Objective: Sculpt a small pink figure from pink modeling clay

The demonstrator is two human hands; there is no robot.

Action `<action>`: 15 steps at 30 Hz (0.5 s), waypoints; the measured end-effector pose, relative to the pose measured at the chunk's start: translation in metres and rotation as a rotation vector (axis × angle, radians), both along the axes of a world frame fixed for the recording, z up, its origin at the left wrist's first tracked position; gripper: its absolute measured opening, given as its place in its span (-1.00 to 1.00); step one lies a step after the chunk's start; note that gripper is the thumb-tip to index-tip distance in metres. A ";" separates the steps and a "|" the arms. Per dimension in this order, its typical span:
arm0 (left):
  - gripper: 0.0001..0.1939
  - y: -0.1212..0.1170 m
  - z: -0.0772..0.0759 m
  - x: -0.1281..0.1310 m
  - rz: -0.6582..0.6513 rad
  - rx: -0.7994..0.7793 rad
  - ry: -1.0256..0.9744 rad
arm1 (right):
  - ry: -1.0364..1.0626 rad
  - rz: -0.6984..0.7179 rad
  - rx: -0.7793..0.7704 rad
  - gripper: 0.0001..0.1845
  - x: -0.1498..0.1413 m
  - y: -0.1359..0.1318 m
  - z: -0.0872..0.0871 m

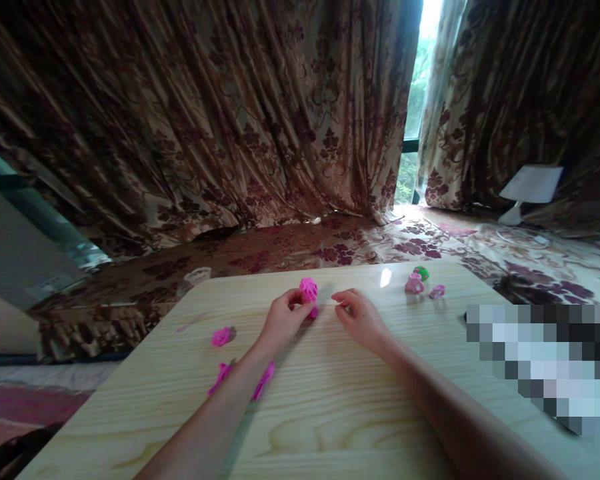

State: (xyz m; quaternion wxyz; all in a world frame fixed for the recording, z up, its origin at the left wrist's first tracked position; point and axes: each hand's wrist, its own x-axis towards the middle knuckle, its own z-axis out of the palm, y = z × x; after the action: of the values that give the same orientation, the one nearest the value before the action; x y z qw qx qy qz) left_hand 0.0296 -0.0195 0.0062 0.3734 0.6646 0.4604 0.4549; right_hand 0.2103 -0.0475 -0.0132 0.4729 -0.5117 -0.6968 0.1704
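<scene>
My left hand (285, 317) grips a small bright pink toy piece (309, 289) with a ridged, rounded top, between thumb and fingers near the middle of the table. Just to its right, my right hand (357, 317) hovers with thumb and fingertips apart and nothing between them. Left of my left forearm lies a pink piece (221, 337). Nearer to me are two flat pink pieces, one (221, 378) left of the forearm and another (264, 381) just right of it; the forearm may hide part of them.
At the table's (330, 413) far right stand a light pink cup-like toy (414, 283), a green ball-like piece (422, 272) and a small pink ring-like piece (437, 291). A pixelated area covers the right edge. Beyond are a patterned ledge, curtains (280, 120) and a white lamp (532, 185).
</scene>
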 end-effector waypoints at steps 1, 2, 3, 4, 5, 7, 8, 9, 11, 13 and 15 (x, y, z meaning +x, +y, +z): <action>-0.79 0.000 -0.001 -0.002 -0.010 -0.014 -0.013 | 0.002 0.002 -0.005 -0.72 0.000 0.000 0.000; -0.80 0.001 -0.001 -0.003 -0.013 -0.016 -0.019 | 0.003 0.002 -0.008 -0.72 -0.001 0.000 -0.001; -0.80 0.002 -0.002 -0.004 -0.009 -0.009 -0.026 | 0.004 0.003 -0.010 -0.72 -0.001 0.000 -0.001; -0.79 0.002 -0.002 -0.005 0.001 0.000 -0.032 | 0.005 0.003 -0.010 -0.72 -0.001 0.000 -0.001; -0.79 0.003 -0.002 -0.006 0.012 0.008 -0.037 | 0.007 0.005 -0.010 -0.72 -0.001 0.000 -0.002; -0.78 0.003 -0.003 -0.006 0.029 0.020 -0.035 | 0.011 0.008 -0.006 -0.73 -0.001 0.001 -0.002; -0.78 0.004 -0.003 -0.005 0.034 0.031 -0.026 | 0.010 0.009 -0.002 -0.73 -0.002 0.001 -0.003; -0.79 0.004 -0.003 -0.004 0.040 0.047 -0.011 | 0.008 0.011 0.001 -0.73 -0.002 0.001 -0.003; -0.78 0.003 -0.005 -0.002 0.066 0.097 0.024 | -0.002 0.015 0.004 -0.73 -0.002 0.001 -0.004; -0.77 0.002 -0.006 0.000 0.101 0.136 0.046 | -0.008 0.017 0.004 -0.73 -0.001 0.000 -0.004; -0.74 0.002 -0.007 0.000 0.103 0.142 0.054 | -0.008 0.015 0.002 -0.73 -0.001 0.000 -0.005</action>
State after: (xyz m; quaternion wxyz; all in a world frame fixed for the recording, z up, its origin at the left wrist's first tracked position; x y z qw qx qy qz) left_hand 0.0297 -0.0179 -0.0009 0.2888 0.6771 0.4703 0.4868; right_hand 0.2090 -0.0475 -0.0177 0.4692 -0.5067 -0.7027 0.1711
